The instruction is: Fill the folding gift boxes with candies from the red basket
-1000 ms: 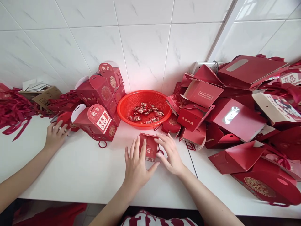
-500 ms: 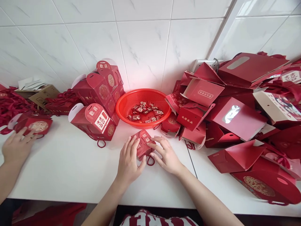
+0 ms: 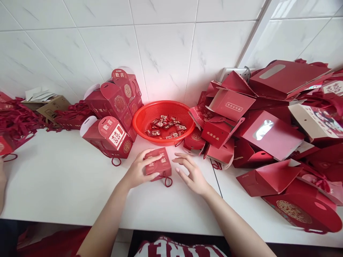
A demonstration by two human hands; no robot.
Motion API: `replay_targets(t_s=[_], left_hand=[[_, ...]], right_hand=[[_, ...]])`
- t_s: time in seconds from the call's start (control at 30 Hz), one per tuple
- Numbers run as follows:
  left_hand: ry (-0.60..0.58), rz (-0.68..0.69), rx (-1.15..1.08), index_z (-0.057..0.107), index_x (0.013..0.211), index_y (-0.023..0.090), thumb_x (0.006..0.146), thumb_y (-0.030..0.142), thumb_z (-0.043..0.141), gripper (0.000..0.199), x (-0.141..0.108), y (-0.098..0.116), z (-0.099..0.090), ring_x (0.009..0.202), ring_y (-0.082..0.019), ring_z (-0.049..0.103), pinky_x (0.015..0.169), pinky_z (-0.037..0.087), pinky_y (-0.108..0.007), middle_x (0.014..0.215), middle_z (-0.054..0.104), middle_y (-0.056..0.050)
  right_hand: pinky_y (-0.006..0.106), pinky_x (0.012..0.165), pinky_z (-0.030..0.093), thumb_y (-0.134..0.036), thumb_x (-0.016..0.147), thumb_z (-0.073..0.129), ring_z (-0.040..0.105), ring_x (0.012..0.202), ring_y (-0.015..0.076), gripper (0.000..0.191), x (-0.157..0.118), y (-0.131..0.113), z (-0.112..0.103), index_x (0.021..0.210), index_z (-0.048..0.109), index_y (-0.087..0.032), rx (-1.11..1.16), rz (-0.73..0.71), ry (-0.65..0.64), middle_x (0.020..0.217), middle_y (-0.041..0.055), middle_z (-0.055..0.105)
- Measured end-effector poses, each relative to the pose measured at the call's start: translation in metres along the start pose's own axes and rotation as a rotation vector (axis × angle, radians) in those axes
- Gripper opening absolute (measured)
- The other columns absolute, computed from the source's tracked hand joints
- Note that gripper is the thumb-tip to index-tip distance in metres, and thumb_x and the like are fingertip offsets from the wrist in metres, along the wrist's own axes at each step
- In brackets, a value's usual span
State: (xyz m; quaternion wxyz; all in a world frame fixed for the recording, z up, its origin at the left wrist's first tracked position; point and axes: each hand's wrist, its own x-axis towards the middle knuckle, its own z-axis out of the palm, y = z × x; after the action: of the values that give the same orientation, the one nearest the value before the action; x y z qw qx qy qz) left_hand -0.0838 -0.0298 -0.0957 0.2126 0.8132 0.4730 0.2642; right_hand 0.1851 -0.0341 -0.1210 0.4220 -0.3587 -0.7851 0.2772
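A small red paper gift box [image 3: 164, 165] with pale lettering on its flat top lies on the white table in front of me. A dark red cord loop sticks out at its near edge. Around the box's left part curls my left hand [image 3: 137, 170], fingers over the top and thumb along the near side. My right hand [image 3: 191, 174] hovers just right of the box, fingers apart, not touching it. Behind the box stands an orange-red plastic basket [image 3: 138, 123] holding wrapped candies [image 3: 166, 125].
Folded gift boxes [image 3: 107, 98] stack up left of the basket, one [image 3: 114, 137] standing in front. Opened red cartons [image 3: 270, 135] pile high on the right, reaching the near edge. Red ribbons [image 3: 16, 117] heap at far left, where another person's hand [image 3: 2, 182] shows at the frame edge.
The box has turned and shifted slightly left under my left hand. My right hand has come off it to the right. The other person's hand and box have moved left, mostly out of view.
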Motion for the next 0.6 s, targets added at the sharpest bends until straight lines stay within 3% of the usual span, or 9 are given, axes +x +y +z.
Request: replay_targets(t_s=[0.13, 0.23, 0.37, 0.5, 0.6], left_hand=[[0.171, -0.061, -0.253, 0.063, 0.132, 0.027, 0.083, 0.04, 0.066, 0.051, -0.007, -0.036, -0.011, 0.135, -0.031, 0.046, 0.116, 0.037, -0.046, 0.141, 0.047, -0.008], [0.266, -0.104, -0.391, 0.066, 0.129, 0.024, 0.085, 0.041, 0.064, 0.047, -0.014, -0.044, -0.01, 0.134, -0.031, 0.047, 0.116, 0.036, -0.046, 0.137, 0.053, -0.009], [0.32, -0.154, -0.541, 0.066, 0.129, 0.024, 0.085, 0.042, 0.063, 0.048, -0.024, -0.03, -0.018, 0.133, -0.033, 0.049, 0.113, 0.039, -0.048, 0.139, 0.056, -0.01], [0.43, -0.021, -0.555, 0.068, 0.128, 0.022, 0.078, 0.049, 0.067, 0.057, -0.035, -0.009, -0.049, 0.136, -0.038, 0.045, 0.115, 0.037, -0.049, 0.14, 0.057, -0.01], [0.552, 0.02, -0.691, 0.067, 0.128, 0.022, 0.074, 0.057, 0.067, 0.064, -0.042, 0.003, -0.067, 0.125, -0.04, 0.055, 0.102, 0.05, -0.052, 0.136, 0.06, -0.011]], right_hand=[[0.045, 0.104, 0.05, -0.032, 0.101, 0.049, 0.055, 0.123, 0.0245, 0.022, -0.001, 0.008, -0.009, 0.117, 0.062, -0.025, -0.005, 0.064, 0.108, 0.134, 0.0101, 0.055], [0.042, 0.097, 0.054, -0.031, 0.101, 0.048, 0.058, 0.12, 0.0244, 0.021, -0.002, 0.01, -0.009, 0.116, 0.062, -0.025, -0.027, 0.057, 0.113, 0.132, 0.0105, 0.056], [0.043, 0.097, 0.054, -0.03, 0.101, 0.047, 0.06, 0.118, 0.0248, 0.023, -0.005, 0.009, -0.003, 0.118, 0.061, -0.026, -0.076, -0.002, 0.039, 0.132, 0.0109, 0.057], [0.045, 0.099, 0.053, -0.029, 0.101, 0.047, 0.061, 0.117, 0.0252, 0.023, -0.007, 0.008, 0.0, 0.119, 0.06, -0.026, -0.108, -0.029, -0.026, 0.133, 0.0109, 0.057], [0.047, 0.1, 0.052, -0.032, 0.101, 0.047, 0.061, 0.117, 0.0257, 0.023, -0.007, 0.006, 0.001, 0.117, 0.062, -0.027, -0.022, 0.008, -0.047, 0.133, 0.0112, 0.056]])
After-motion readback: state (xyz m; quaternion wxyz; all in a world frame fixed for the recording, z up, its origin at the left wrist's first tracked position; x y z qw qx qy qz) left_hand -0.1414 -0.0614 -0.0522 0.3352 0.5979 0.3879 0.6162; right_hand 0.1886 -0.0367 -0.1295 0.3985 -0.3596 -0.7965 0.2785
